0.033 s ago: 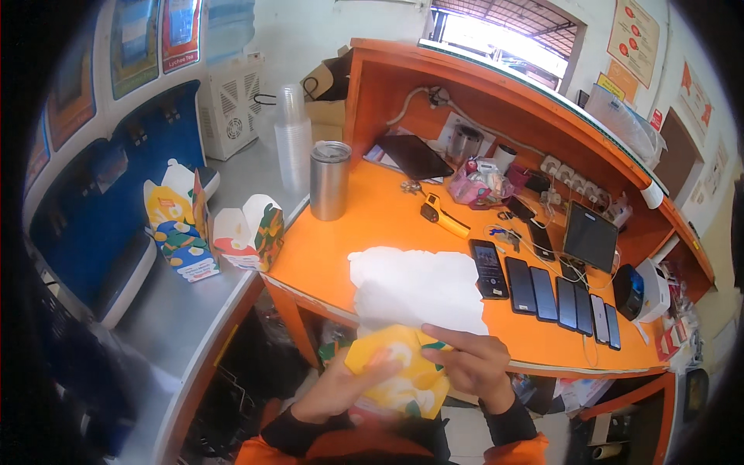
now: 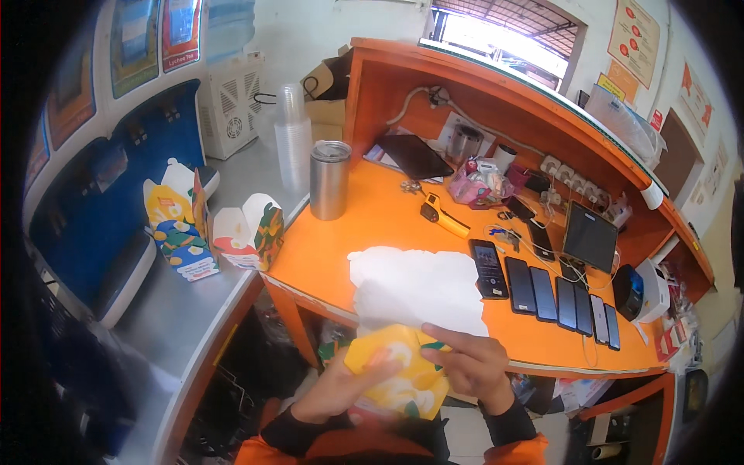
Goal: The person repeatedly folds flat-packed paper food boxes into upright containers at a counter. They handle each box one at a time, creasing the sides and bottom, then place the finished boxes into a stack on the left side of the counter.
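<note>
A yellow food carton (image 2: 395, 368) with white, green and pink print is held low before me, over the counter's near edge. My left hand (image 2: 341, 389) grips its left side, with the thumb lying across the printed face. Around its right edge my right hand (image 2: 471, 364) is closed, the index finger reaching along the top corner. The fingers behind the carton are hidden. Just beyond lies a stack of white flat sheets (image 2: 415, 283) with scalloped edges. On the steel counter to the left stand two folded-up printed cartons, one taller (image 2: 180, 232) and one shorter (image 2: 252, 236).
A steel tumbler (image 2: 329, 182) stands at the left end of the orange counter (image 2: 372, 221), beside stacked plastic cups (image 2: 293, 155). A yellow infrared thermometer (image 2: 444, 217) lies farther back. Several phones (image 2: 545, 294) line the right side, near cables and a tablet (image 2: 590, 236).
</note>
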Available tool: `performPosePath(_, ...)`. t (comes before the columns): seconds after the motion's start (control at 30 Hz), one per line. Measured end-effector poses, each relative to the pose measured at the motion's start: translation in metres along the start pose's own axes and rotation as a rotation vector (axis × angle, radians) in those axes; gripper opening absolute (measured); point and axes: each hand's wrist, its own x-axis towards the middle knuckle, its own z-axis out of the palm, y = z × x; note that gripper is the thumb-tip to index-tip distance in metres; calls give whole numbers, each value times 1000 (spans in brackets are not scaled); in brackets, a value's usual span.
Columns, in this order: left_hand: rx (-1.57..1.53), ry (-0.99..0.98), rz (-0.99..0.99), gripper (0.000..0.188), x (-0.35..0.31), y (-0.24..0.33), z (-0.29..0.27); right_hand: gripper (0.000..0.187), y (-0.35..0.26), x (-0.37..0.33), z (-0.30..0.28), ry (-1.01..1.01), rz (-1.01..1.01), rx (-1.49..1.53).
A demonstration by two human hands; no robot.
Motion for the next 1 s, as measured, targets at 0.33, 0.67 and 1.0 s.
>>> performPosePath(0.33, -58, -52, -78, 36, -4, 11, 5, 22, -14, -7, 5, 79, 151, 85)
performPosePath(0.67, 13, 65, 19, 37, -10, 12, 8, 35, -31, 1, 20, 151, 199, 7)
performPosePath(1.0, 207, -170, 48, 34, -20, 12, -3, 49, -33, -2, 5, 48, 495, 457)
